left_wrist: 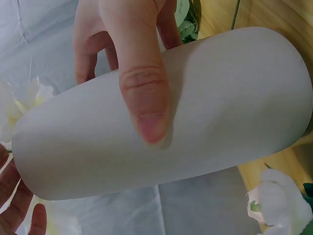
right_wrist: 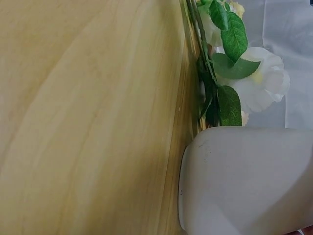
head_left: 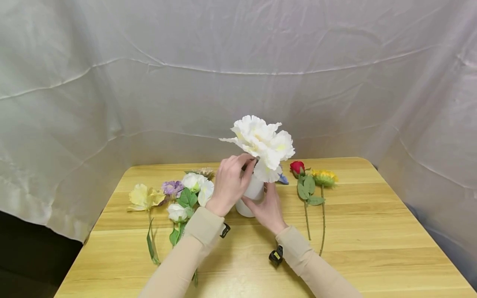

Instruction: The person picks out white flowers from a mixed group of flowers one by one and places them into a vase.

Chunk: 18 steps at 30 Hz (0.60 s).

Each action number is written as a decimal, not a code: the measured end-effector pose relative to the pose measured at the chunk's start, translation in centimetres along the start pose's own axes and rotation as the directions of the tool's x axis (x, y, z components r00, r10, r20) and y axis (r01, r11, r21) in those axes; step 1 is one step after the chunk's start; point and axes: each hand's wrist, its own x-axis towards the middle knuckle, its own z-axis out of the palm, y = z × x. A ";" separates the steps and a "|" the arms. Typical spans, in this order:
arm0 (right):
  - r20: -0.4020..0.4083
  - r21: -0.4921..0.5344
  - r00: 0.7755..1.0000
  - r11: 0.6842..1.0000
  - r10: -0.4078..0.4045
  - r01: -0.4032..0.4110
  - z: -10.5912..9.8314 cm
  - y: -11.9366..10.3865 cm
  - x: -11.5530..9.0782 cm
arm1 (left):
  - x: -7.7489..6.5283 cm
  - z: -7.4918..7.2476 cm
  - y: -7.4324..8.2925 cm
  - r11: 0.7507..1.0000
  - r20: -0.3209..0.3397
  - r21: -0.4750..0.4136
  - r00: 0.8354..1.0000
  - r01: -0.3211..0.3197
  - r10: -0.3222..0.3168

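A large white ruffled flower [head_left: 262, 142] stands above the mouth of a plain white vase [head_left: 254, 189]. At that mouth my left hand [head_left: 230, 182] pinches the flower's stem, which shows as a thin green bit in the left wrist view. My right hand [head_left: 266, 207] grips the vase around its body, the thumb [left_wrist: 146, 107] lying across its side. In the right wrist view the vase's lower end [right_wrist: 234, 186] meets the tabletop, and that hand is almost wholly out of frame. The inside of the vase is hidden.
On the wooden table [head_left: 372, 231] to the left lie a yellow flower [head_left: 139, 198], a purple flower [head_left: 172, 188] and several white blooms [head_left: 177, 212]. To the right are a red rose [head_left: 297, 167] and a sunflower [head_left: 325, 177]. A blue flower [head_left: 283, 179] lies behind the vase. Grey cloth [head_left: 223, 95] hangs around.
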 end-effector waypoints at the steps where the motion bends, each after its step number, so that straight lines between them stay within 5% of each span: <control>1: 0.005 -0.001 1.000 1.000 0.013 -0.013 0.0 0.0 0.0 | 0.0 0.0 0.0 1.000 -0.003 0.004 1.000 -0.006 0.006; 18: 0.028 0.033 0.999 0.999 0.031 -0.032 0.0 0.0 0.1 | -0.2 -0.2 0.2 0.985 0.151 0.174 0.988 -0.020 -0.007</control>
